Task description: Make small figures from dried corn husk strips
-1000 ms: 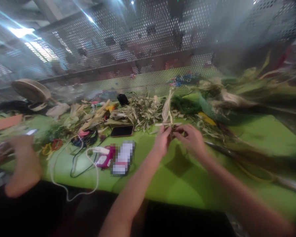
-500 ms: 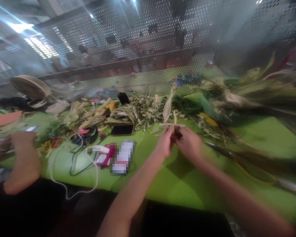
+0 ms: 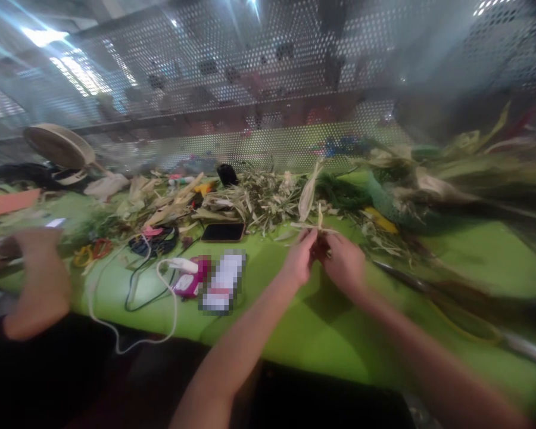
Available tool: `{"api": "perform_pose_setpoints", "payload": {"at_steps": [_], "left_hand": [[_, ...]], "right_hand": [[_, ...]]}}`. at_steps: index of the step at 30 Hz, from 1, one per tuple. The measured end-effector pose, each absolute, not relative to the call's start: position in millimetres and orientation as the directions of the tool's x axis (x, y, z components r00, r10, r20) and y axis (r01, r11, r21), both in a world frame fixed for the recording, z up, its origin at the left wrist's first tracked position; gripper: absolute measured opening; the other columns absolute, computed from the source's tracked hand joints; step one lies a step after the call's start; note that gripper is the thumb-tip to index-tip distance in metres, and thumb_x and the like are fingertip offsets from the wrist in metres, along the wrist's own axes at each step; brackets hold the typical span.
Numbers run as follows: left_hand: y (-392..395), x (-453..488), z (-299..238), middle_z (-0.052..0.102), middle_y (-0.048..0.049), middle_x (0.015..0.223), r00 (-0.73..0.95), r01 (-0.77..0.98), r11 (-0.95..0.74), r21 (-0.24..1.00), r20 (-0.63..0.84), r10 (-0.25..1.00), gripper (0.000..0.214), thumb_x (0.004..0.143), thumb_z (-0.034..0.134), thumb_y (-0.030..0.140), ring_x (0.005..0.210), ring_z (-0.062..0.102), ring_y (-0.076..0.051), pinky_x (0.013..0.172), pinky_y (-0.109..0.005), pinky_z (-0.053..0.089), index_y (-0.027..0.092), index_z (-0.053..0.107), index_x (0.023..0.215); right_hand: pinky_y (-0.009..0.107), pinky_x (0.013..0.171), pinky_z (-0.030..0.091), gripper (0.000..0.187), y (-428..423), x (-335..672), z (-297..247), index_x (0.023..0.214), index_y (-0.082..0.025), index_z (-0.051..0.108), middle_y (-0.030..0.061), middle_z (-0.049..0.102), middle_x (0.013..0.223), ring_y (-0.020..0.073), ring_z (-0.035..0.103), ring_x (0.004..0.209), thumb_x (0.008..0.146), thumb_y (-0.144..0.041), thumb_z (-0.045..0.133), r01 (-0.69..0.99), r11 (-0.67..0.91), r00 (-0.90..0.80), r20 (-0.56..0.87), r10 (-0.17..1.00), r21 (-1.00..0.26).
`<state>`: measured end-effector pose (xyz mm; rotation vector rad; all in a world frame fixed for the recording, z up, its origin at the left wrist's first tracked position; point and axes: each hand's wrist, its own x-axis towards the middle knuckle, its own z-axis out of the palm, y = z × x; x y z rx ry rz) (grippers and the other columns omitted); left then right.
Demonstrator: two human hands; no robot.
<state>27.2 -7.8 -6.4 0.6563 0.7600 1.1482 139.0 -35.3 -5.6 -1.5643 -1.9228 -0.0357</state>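
Note:
My left hand [image 3: 300,260] and my right hand [image 3: 345,262] meet over the green table [image 3: 330,322], fingers pinched together on a small bundle of dry leaf strips [image 3: 313,224]. One long pale strip [image 3: 307,193] rises from the bundle, and short strips stick out sideways above my fingertips. Both hands are closed on the bundle. Motion blur hides the finer finger positions.
A heap of dry and green leaves [image 3: 250,202] lies behind my hands, with larger foliage [image 3: 433,173] at right. A dark phone [image 3: 223,232], cables [image 3: 152,280] and a pink-white gadget [image 3: 190,280] lie left. Another person's arm [image 3: 40,280] rests at far left. A perforated metal screen [image 3: 268,77] stands behind.
My right hand has closed in toward the left one, so both now pinch the leaf bundle close together. The view has shifted slightly.

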Motion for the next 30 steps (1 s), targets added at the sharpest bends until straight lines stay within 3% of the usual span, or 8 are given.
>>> {"api": "perform_pose_setpoints", "payload": {"at_steps": [7,18,22,25,30], "left_hand": [[-5.3,22.7,-4.2,0.067,-0.0013,0.084,0.154,-0.491,0.229,0.841,-0.175,0.972,0.023,0.072,0.074,0.032,0.076,0.058,-0.011,0.073,-0.024,0.045,0.017,0.066,0.087],[3.5,16.7,-12.3,0.069,-0.0016,0.076,0.047,-0.483,0.124,0.867,-0.116,0.992,0.019,0.066,0.077,0.026,0.075,0.060,-0.012,0.082,-0.028,0.045,0.014,0.072,0.080],[8.3,11.5,-13.9,0.070,-0.0024,0.080,0.035,-0.427,0.093,0.899,-0.086,0.996,0.022,0.070,0.076,0.032,0.078,0.061,-0.013,0.082,-0.028,0.046,0.015,0.073,0.084],[9.1,7.5,-13.4,0.071,-0.0035,0.086,0.072,-0.384,0.116,0.916,-0.096,0.993,0.026,0.074,0.073,0.036,0.082,0.062,-0.014,0.087,-0.030,0.046,0.016,0.073,0.091],[5.3,7.1,-11.7,0.071,-0.0052,0.086,0.252,-0.360,0.193,0.913,-0.105,0.962,0.030,0.074,0.075,0.038,0.084,0.064,-0.017,0.092,-0.035,0.045,0.015,0.072,0.093]], "right_hand": [[0.028,0.060,0.032,0.007,-34.6,140.7,-7.2,0.076,-0.020,0.060,0.0066,0.069,0.084,0.0195,0.057,0.070,0.079,-0.016,0.055,0.850,0.310,-0.089,0.463,0.882,-0.426],[0.029,0.057,0.030,0.009,-33.4,141.5,-6.0,0.075,-0.020,0.061,0.0056,0.068,0.079,0.0186,0.055,0.066,0.078,-0.016,0.054,0.846,0.383,-0.254,0.351,0.901,-0.370],[0.027,0.061,0.036,0.010,-30.0,152.5,-2.0,0.081,-0.020,0.064,0.0049,0.070,0.083,0.0179,0.059,0.069,0.085,-0.025,0.056,0.754,0.352,-0.208,0.307,0.929,-0.554],[0.026,0.055,0.035,0.028,-26.0,164.7,3.9,0.082,-0.019,0.062,0.0032,0.067,0.074,0.0161,0.056,0.062,0.088,-0.046,0.058,0.674,0.234,-0.051,0.272,0.961,-0.701],[0.025,0.052,0.034,0.036,-22.1,173.1,7.2,0.075,-0.019,0.062,0.0006,0.060,0.064,0.0143,0.050,0.058,0.085,-0.053,0.059,0.560,0.218,0.006,0.267,0.964,-0.799]]}}
